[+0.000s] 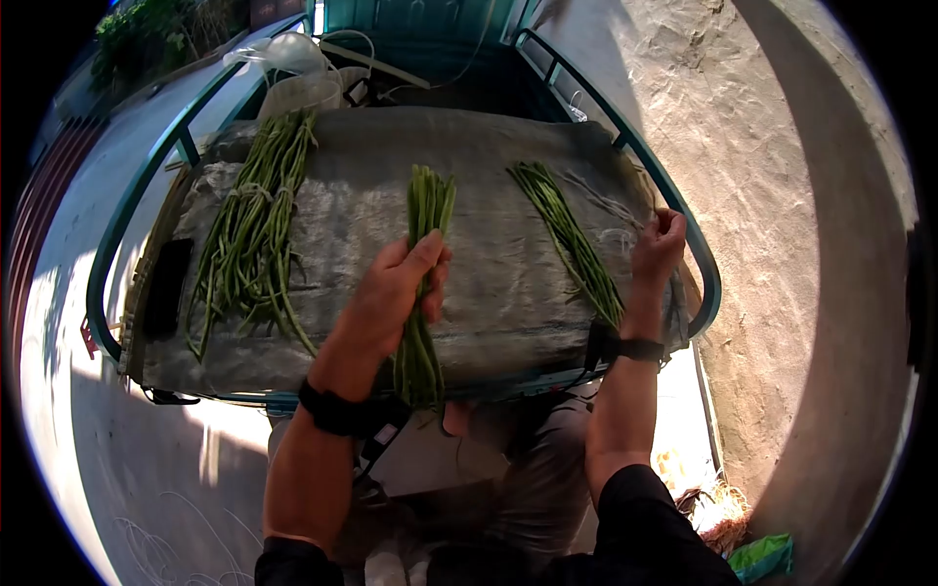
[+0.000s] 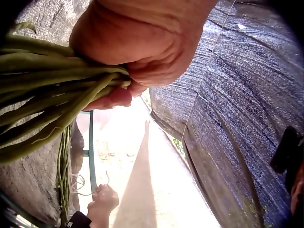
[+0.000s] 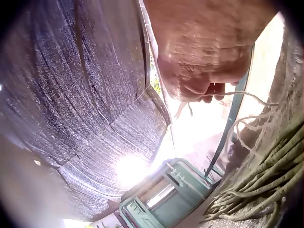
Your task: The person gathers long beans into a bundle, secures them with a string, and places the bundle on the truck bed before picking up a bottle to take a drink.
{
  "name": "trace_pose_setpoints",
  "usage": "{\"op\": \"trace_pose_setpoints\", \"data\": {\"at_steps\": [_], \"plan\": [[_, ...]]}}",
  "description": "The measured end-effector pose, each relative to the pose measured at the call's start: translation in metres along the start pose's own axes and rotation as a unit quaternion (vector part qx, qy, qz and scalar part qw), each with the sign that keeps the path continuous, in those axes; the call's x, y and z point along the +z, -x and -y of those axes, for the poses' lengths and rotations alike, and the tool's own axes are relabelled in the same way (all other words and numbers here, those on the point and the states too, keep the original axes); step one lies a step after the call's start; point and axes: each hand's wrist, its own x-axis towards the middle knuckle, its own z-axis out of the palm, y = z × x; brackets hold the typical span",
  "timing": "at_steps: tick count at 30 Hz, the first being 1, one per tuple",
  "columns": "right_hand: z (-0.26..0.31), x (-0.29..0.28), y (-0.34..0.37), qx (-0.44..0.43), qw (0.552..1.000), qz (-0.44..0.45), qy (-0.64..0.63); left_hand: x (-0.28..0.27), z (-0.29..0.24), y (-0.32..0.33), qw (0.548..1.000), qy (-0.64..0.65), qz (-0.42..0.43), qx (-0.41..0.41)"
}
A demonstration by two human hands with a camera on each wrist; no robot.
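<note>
My left hand (image 1: 391, 293) grips a bundle of long green beans (image 1: 427, 200) around its middle, over the cloth-covered bed. In the left wrist view the beans (image 2: 42, 85) fan out from the fist. At the right edge of the cloth my right hand (image 1: 659, 244) pinches the end of a pale string (image 1: 606, 200). Seen from the right wrist, that string (image 3: 251, 97) runs from the fingertips to more loose strands on the cloth. A loose, thinner bunch of long beans (image 1: 567, 234) lies between the two hands, near the right forearm.
A larger pile of long beans (image 1: 254, 225), tied with pale string, lies on the left of the grey cloth (image 1: 352, 195). Beside it is a black phone-like slab (image 1: 168, 288). Green metal rails (image 1: 674, 186) flank the cart bed; white plastic bags (image 1: 298, 73) sit behind.
</note>
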Motion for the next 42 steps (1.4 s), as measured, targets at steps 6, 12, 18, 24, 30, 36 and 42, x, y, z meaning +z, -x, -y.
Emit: {"op": "trace_pose_setpoints", "data": {"at_steps": [6, 12, 18, 24, 30, 36, 42], "plan": [[0.011, -0.001, -0.019, 0.065, 0.972, -0.005, -0.225, -0.001, 0.003, -0.001, 1.000, 0.012, -0.019, 0.006], [0.021, -0.008, -0.019, 0.132, 0.947, 0.124, -0.265, -0.004, 0.002, 0.000, 1.000, 0.009, -0.028, 0.009], [0.095, -0.029, -0.023, 0.166, 0.851, 0.207, -0.452, -0.002, 0.003, -0.001, 0.999, 0.001, -0.031, 0.024], [0.089, -0.008, 0.002, 0.156, 0.874, 0.328, -0.322, -0.005, 0.002, 0.003, 1.000, 0.002, -0.024, 0.018], [0.100, -0.008, 0.003, 0.182, 0.866, 0.334, -0.324, -0.005, 0.004, 0.000, 1.000, 0.006, -0.018, 0.016], [0.111, -0.011, 0.001, 0.175, 0.850, 0.331, -0.372, -0.009, 0.005, 0.002, 1.000, 0.021, -0.005, 0.021], [0.106, -0.003, 0.004, 0.172, 0.853, 0.375, -0.320, -0.006, 0.004, 0.003, 0.999, 0.027, -0.012, 0.026]]}}
